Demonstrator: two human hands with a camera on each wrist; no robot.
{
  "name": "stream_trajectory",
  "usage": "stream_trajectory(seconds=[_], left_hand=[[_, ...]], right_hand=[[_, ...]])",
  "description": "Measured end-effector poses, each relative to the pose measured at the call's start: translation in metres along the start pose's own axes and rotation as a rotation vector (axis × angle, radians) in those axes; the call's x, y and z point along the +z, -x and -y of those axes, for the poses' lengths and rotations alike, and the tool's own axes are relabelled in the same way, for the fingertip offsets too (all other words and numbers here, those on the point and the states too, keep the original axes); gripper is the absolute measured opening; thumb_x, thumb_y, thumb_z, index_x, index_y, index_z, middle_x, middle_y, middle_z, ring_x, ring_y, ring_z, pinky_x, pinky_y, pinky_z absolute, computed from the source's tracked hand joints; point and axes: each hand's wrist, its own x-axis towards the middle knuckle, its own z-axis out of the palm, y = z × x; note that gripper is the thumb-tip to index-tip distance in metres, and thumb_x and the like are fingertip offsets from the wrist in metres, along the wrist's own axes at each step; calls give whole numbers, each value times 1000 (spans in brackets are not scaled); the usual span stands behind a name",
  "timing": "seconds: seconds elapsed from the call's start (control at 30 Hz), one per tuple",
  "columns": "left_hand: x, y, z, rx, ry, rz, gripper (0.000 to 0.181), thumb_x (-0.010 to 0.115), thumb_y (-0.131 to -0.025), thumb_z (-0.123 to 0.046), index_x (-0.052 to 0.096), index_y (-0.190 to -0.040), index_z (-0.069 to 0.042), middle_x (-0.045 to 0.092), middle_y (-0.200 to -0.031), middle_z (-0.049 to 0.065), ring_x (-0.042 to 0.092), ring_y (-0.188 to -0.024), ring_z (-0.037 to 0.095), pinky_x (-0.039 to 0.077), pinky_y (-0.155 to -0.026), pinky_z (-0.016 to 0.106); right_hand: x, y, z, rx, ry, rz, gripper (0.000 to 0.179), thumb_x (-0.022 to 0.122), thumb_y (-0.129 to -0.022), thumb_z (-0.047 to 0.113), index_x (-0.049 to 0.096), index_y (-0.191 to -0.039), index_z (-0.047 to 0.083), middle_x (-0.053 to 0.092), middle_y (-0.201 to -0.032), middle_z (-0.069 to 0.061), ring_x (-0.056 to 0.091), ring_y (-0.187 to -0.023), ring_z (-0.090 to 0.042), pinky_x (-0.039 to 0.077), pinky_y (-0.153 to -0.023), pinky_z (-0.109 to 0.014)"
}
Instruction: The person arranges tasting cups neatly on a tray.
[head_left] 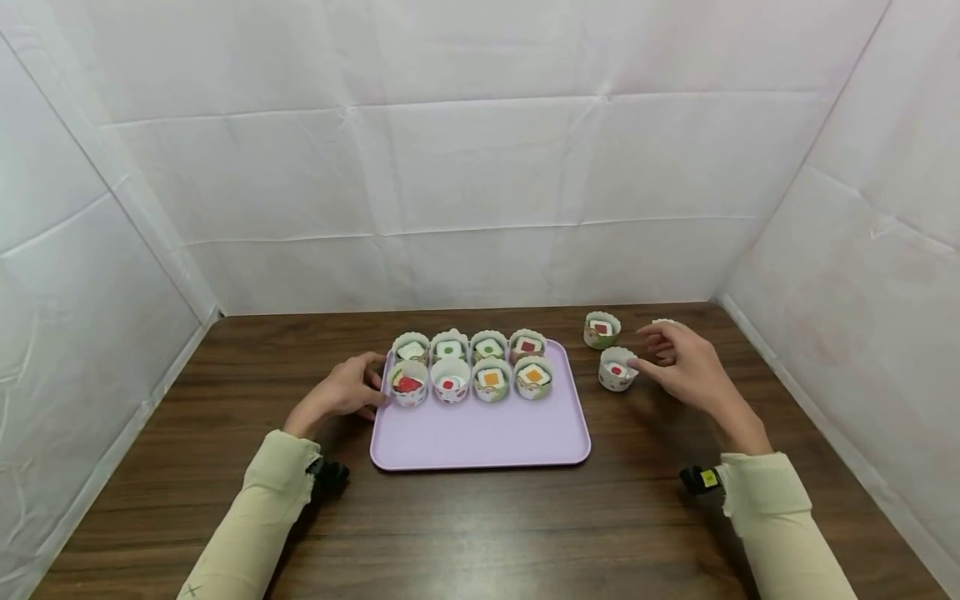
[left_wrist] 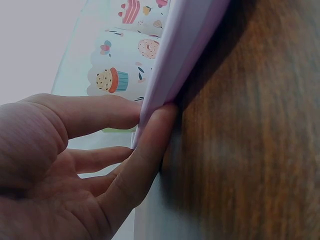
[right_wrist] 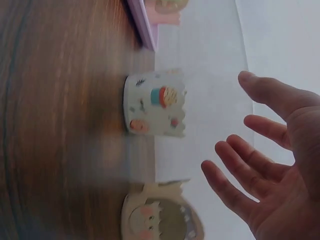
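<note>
A lilac tray (head_left: pixel 480 437) lies on the table with several paper baking cups in two rows, each with a small treat-like piece inside. My left hand (head_left: pixel 347 387) pinches the tray's left rim, the rim (left_wrist: pixel 167 65) running between thumb and fingers in the left wrist view. To the right of the tray stands a white printed paper cup (head_left: pixel 617 375) with a red-dotted white piece in it. Beside and above that cup hovers my right hand (head_left: pixel 690 367), fingers spread and holding nothing. In the right wrist view the printed cup (right_wrist: pixel 152 105) stands apart from the fingertips.
A greenish paper cup (head_left: pixel 602 331) with a dark red-centred piece stands behind the white one. Another cup (head_left: pixel 664 322) is mostly hidden by the right hand. White sheeting (head_left: pixel 480 167) walls the dark wooden table (head_left: pixel 480 533) at back and sides.
</note>
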Motion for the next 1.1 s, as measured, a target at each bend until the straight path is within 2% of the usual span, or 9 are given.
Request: stream_trajectory(seconds=[0.13, 0.27, 0.33, 0.4, 0.5, 0.57, 0.63, 0.7, 1.1], left_hand=[[1, 0, -1, 0, -2, 4, 74, 73, -90, 3, 35, -154, 5, 58, -115, 24, 67, -85, 26, 66, -68, 36], [0, 1, -3, -2, 0, 5, 75, 73, -90, 3, 35, -154, 5, 58, -115, 24, 66, -84, 25, 66, -68, 36], [0, 1, -4, -2, 2, 2, 75, 73, -89, 2, 36, -154, 5, 58, -115, 24, 66, -83, 25, 66, -68, 36], [-1, 1, -5, -1, 4, -1, 74, 73, -90, 2, 36, -154, 5, 59, -114, 24, 66, -83, 25, 66, -68, 36], [-1, 1, -6, 1, 4, -1, 74, 73, -90, 2, 35, -154, 5, 59, -114, 24, 67, -83, 25, 66, -68, 36], [-1, 0, -6, 0, 4, -1, 74, 73, -90, 3, 35, -154, 5, 59, -114, 24, 67, -83, 24, 66, -68, 36], [0, 0, -6, 0, 4, 0, 74, 73, -90, 3, 35, -154, 5, 59, -114, 24, 67, -82, 24, 66, -67, 36], [0, 0, -6, 2, 2, 0, 74, 73, -90, 3, 35, -154, 5, 59, -114, 24, 67, -81, 24, 66, -67, 35], [0, 2, -3, -12, -7, -2, 74, 73, -91, 2, 35, -154, 4, 57, -116, 25, 67, -83, 25, 66, -67, 36]], right_hand=[[-4, 3, -11, 27, -18, -22, 41, 82, -90, 18, 66, -122, 0, 70, -110, -22, 71, -97, -37, 63, -81, -48], [-10, 5, -21, 58, -48, -36, 39, 82, -90, 19, 66, -121, 0, 69, -113, -22, 71, -98, -33, 61, -79, -20], [-12, 7, -27, 75, -59, -50, 38, 81, -90, 18, 67, -120, 0, 68, -116, -22, 70, -98, -18, 54, -78, -6], [-15, 8, -32, 85, -48, -73, 35, 81, -90, 17, 68, -118, 0, 68, -116, -21, 67, -94, -4, 49, -77, 1], [-18, 11, -39, 103, -18, -84, 34, 81, -90, 18, 68, -117, 1, 68, -115, -21, 70, -95, -8, 56, -79, -9], [-20, 13, -42, 123, -5, -54, 37, 80, -92, 22, 67, -119, 1, 66, -118, -22, 73, -100, -28, 62, -85, -29], [-23, 15, -44, 153, -9, 1, 43, 79, -93, 26, 65, -124, 0, 62, -124, -25, 67, -111, -46, 59, -92, -51], [-26, 16, -46, 182, -8, 61, 50, 78, -93, 31, 62, -129, -1, 57, -129, -27, 63, -117, -52, 53, -96, -64], [-28, 15, -62, 220, 58, 234, 69, 80, -90, 38, 53, -141, 0, 58, -132, -31, 53, -123, -47, 46, -99, -66]])
